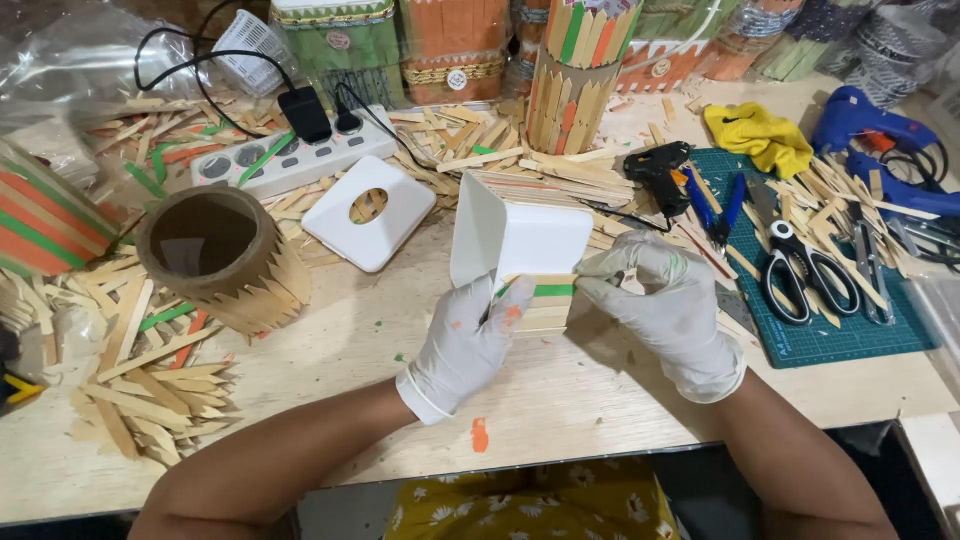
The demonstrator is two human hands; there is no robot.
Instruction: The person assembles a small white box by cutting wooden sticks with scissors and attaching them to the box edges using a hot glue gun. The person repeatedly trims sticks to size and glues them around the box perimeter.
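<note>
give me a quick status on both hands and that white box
Left hand and right hand, both gloved, grip white box. Wooden sticks along its near side. Nothing blocking.

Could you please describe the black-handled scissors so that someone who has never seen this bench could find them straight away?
Start at the green cutting mat on the right side of the wooden table. The black-handled scissors lie on its left part, blades pointing up toward the yellow cloth. Among the nearby tools, only they have two big black finger loops.
</note>
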